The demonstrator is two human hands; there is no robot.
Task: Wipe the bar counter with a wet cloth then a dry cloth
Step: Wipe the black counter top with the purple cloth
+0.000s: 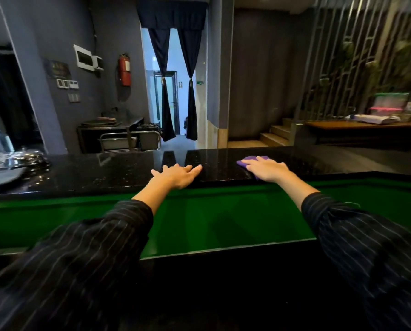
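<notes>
The bar counter [118, 172] is a glossy black speckled stone top running across the view. A purple cloth [244, 161] lies flat on it right of centre, mostly covered by my right hand [267, 168], which presses on it with fingers spread. My left hand [177, 174] rests flat on the bare counter near its front edge, fingers apart, holding nothing. Both arms wear dark striped sleeves.
Shiny metal and glass ware [7, 151] and a grey cloth or tray [1, 179] sit at the counter's left end. A green lower shelf [223, 218] lies between me and the counter. Beyond are a service cart [130, 140], a curtained doorway and stairs [275, 134].
</notes>
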